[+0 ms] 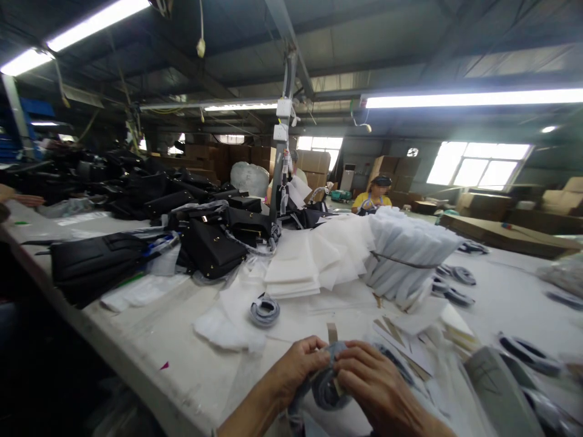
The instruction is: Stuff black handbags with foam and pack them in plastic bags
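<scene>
At the bottom middle of the head view, my left hand (298, 364) and my right hand (371, 379) are together over the white table (182, 346). Both are closed around a rolled grey strap (327, 385) with a tan paper band on it. The left fingers pinch its top left side; the right fingers curl over its right side. A similar coiled grey strap (265, 310) lies on the table just beyond my left hand.
Black handbags (209, 246) and a flat black bag (93, 261) crowd the left of the table. Stacks of white foam sheets (291, 267) and a tied white bundle (405, 255) sit ahead. More grey straps (528, 352) lie right. People work beyond; another person's hand (27, 199) shows far left.
</scene>
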A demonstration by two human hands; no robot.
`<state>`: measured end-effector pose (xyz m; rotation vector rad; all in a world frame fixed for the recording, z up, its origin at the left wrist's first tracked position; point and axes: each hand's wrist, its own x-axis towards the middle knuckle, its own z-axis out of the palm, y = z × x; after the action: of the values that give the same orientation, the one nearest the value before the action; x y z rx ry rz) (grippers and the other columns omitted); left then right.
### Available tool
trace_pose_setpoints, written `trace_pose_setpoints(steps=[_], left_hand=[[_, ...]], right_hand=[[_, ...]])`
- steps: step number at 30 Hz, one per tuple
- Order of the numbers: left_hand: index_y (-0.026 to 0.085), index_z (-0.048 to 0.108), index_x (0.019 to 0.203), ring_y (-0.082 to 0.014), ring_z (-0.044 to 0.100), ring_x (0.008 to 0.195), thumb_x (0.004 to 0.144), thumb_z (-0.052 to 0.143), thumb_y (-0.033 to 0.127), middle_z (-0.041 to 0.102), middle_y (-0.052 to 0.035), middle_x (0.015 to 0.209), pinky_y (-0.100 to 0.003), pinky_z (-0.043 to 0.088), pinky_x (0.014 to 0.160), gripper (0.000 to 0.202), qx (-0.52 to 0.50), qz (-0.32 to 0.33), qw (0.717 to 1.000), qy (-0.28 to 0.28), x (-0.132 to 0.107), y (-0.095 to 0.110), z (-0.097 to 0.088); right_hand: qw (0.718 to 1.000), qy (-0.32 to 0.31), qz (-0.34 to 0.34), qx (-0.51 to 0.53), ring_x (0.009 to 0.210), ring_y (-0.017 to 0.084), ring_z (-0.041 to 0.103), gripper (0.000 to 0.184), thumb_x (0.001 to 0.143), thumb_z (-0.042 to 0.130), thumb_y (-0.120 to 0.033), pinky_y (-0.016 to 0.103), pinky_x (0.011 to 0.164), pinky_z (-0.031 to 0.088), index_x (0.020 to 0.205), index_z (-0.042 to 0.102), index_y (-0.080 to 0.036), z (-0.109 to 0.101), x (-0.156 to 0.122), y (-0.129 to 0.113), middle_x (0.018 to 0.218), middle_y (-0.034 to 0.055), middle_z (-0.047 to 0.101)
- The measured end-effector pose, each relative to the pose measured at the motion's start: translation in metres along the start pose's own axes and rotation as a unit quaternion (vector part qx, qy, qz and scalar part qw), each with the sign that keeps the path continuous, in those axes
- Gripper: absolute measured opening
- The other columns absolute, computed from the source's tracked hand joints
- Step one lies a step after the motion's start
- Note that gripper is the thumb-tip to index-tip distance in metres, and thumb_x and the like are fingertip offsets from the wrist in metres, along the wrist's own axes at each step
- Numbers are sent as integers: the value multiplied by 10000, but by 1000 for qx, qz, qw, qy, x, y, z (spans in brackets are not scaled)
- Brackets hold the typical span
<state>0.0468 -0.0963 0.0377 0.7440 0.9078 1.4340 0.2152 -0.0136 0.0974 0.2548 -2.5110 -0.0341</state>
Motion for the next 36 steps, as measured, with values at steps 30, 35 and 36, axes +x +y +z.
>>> trace_pose_setpoints(steps=[30, 35, 36], left_hand=[[153, 597, 964, -84, 399, 581, 711, 731, 415, 510, 57, 683, -223, 276, 558, 388, 252, -50, 965, -58, 7, 2, 4], [137, 656, 960, -90, 374, 580, 734, 685, 380, 502, 49, 683, -228, 264, 541, 333, 298, -60, 947, -106, 7, 7, 3], [138, 663, 935, -96, 392, 598, 733, 675, 354, 516, 43, 695, -229, 279, 555, 295, 303, -55, 946, -102, 7, 7, 4]], right_hand=[[841, 18, 474, 262, 623, 131, 562, 102, 756, 693, -201, 239, 630, 405, 663, 652, -191, 16, -20, 5, 631, -35, 649], [858, 47, 439, 263, 612, 131, 575, 107, 744, 720, -186, 244, 631, 418, 655, 661, -194, 22, -25, 4, 631, -33, 656], [854, 54, 443, 267, 618, 133, 582, 110, 745, 725, -191, 246, 636, 423, 655, 662, -193, 23, -26, 4, 638, -31, 661]])
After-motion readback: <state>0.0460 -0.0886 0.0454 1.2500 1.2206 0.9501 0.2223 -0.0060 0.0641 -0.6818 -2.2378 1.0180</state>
